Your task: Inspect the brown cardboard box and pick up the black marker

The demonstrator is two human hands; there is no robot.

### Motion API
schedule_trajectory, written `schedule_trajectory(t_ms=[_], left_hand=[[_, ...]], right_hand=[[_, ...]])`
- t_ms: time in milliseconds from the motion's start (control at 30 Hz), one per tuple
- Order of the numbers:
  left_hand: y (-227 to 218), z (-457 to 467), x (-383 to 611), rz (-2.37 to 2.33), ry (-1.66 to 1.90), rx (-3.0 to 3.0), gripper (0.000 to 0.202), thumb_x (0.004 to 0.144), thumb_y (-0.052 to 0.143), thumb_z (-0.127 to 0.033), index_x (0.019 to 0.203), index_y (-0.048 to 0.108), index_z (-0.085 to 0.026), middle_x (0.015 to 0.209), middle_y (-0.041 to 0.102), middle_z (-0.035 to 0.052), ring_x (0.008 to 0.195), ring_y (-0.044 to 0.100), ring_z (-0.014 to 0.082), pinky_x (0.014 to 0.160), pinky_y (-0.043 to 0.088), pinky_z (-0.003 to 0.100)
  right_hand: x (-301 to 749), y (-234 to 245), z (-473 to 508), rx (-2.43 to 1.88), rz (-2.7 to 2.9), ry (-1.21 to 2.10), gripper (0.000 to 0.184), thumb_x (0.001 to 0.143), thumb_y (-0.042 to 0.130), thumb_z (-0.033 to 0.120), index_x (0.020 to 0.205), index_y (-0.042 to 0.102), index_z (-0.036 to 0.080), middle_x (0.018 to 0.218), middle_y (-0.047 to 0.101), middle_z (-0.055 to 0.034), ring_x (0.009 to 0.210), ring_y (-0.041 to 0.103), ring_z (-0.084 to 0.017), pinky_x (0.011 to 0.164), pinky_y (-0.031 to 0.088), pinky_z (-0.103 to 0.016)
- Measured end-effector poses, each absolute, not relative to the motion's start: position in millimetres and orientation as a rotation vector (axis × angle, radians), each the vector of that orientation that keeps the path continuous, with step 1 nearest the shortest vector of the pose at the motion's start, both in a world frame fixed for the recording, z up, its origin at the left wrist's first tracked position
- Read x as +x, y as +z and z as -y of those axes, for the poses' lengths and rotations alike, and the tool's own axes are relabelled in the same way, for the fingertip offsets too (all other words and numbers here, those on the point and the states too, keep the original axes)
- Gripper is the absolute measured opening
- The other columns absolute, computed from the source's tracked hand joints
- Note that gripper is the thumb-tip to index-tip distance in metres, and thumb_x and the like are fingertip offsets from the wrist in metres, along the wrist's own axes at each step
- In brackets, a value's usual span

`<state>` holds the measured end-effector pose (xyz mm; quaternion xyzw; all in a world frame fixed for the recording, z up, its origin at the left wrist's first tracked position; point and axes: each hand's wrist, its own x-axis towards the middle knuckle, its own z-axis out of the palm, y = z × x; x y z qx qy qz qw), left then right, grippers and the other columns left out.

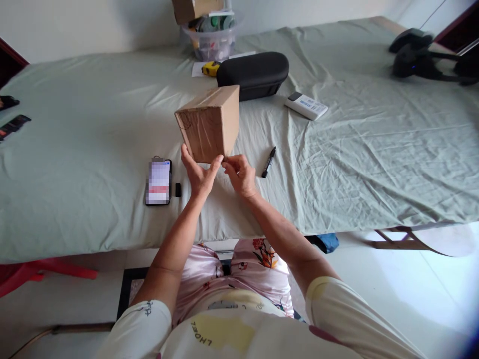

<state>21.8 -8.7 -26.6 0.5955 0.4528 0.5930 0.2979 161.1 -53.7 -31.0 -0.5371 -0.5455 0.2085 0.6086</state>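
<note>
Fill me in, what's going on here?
A person holds a brown cardboard box up with the left hand and right hand, both at its lower edge, above a green sheet. Lying on the sheet nearby are a smartphone, a black marker, a black zip case and a white remote control.

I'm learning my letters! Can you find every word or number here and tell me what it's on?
"LHOEL", upside down, on the white top.
Cardboard box: dark marks, not readable.
White remote control: blue print too small to read.
Smartphone: screen blurred, unreadable.
</note>
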Motion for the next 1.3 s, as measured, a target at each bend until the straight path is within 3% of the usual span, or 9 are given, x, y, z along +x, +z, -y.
schedule_trajectory(t_ms=[67, 133, 400, 533, 667, 833, 967, 1167, 1300], left_hand=[[-27.2, 8.0, 24.3, -1.256, 1.604, 1.578, 0.131, 0.071, 0.095, -0.062, 0.167, 0.013, -0.027, 0.179, 0.013, 0.0232, 0.172, 0.009, 0.04, 0.141, 0.013, 0.058], [-28.2, 6.6, 26.4, -1.285, 1.597, 1.586, 0.141, 0.066, 0.099, -0.059, 0.169, 0.009, -0.026, 0.181, 0.01, 0.0248, 0.173, 0.006, 0.0415, 0.142, 0.009, 0.059], [-27.7, 8.6, 27.8, -1.438, 1.459, 1.736, 0.14, 0.072, 0.097, -0.036, 0.171, 0.001, -0.017, 0.181, 0.011, 0.0279, 0.173, 0.009, 0.0392, 0.142, 0.015, 0.053], [-28.2, 10.0, 28.1, -1.479, 1.46, 1.825, 0.138, 0.073, 0.097, -0.04, 0.172, 0.004, -0.017, 0.18, 0.016, 0.028, 0.172, 0.017, 0.0392, 0.14, 0.022, 0.052], [-33.6, 4.7, 24.7, -1.432, 1.533, 1.821, 0.115, 0.084, 0.086, -0.054, 0.17, 0.018, -0.018, 0.169, 0.038, 0.0262, 0.162, 0.038, 0.0376, 0.134, 0.035, 0.051], [-37.5, -1.2, 18.1, -1.384, 1.637, 1.702, 0.074, 0.098, 0.064, -0.07, 0.151, 0.051, -0.02, 0.133, 0.063, 0.0159, 0.125, 0.066, 0.0269, 0.11, 0.055, 0.041], [-36.8, -2.2, 16.7, -1.285, 1.682, 1.713, 0.067, 0.101, 0.052, -0.076, 0.143, 0.057, -0.024, 0.134, 0.064, 0.013, 0.127, 0.066, 0.0246, 0.115, 0.053, 0.041], [-40.9, -5.2, 21.0, -1.025, 1.609, 1.666, 0.065, 0.101, 0.051, -0.077, 0.14, 0.054, -0.025, 0.143, 0.067, 0.0148, 0.133, 0.067, 0.0251, 0.118, 0.053, 0.043], [-40.3, -2.5, 22.3, -0.999, 1.63, 1.723, 0.06, 0.1, 0.056, -0.072, 0.134, 0.06, -0.023, 0.14, 0.069, 0.0145, 0.134, 0.067, 0.0269, 0.12, 0.051, 0.045]], right_hand=[[158.8, -30.2, 55.2, -1.281, 1.31, 0.469, 0.033, 0.098, 0.067, 0.057, 0.096, 0.061, 0.024, 0.073, 0.067, 0.004, 0.061, 0.058, -0.01, 0.065, 0.049, -0.027], [158.8, -29.7, 54.5, -1.301, 1.353, 0.486, 0.026, 0.099, 0.064, 0.049, 0.097, 0.06, 0.024, 0.073, 0.068, 0.0038, 0.062, 0.058, -0.011, 0.067, 0.048, -0.027], [171.0, -29.6, 47.0, -1.369, 1.441, 0.593, 0.016, 0.094, 0.065, 0.038, 0.099, 0.06, 0.024, 0.082, 0.074, 0.0009, 0.07, 0.064, -0.012, 0.072, 0.049, -0.027], [177.4, -25.9, 46.0, -1.393, 1.477, 0.564, 0.016, 0.091, 0.069, 0.037, 0.095, 0.063, 0.024, 0.086, 0.076, 0.0, 0.069, 0.064, -0.012, 0.072, 0.05, -0.027], [185.5, -20.9, 45.9, -1.372, 1.42, 0.474, 0.029, 0.092, 0.073, 0.051, 0.092, 0.062, 0.024, 0.087, 0.073, 0.0005, 0.069, 0.064, -0.012, 0.071, 0.051, -0.028], [200.3, -13.8, 46.3, -1.34, 1.378, 0.354, 0.047, 0.092, 0.069, 0.071, 0.087, 0.063, 0.025, 0.087, 0.068, -0.0002, 0.075, 0.064, -0.014, 0.072, 0.055, -0.029], [205.2, -10.2, 45.4, -1.244, 1.365, 0.356, 0.055, 0.088, 0.069, 0.079, 0.083, 0.064, 0.024, 0.106, 0.072, -0.0043, 0.09, 0.069, -0.016, 0.076, 0.061, -0.032], [203.1, -6.2, 45.6, -1.275, 1.163, 0.505, 0.066, 0.083, 0.061, 0.091, 0.084, 0.06, 0.025, 0.07, 0.066, 0.003, 0.065, 0.068, -0.014, 0.066, 0.056, -0.029], [207.6, -6.0, 47.4, -1.316, 1.049, 0.564, 0.079, 0.083, 0.041, 0.1, 0.074, 0.061, 0.024, 0.06, 0.064, -0.0002, 0.061, 0.069, -0.016, 0.061, 0.057, -0.03]])
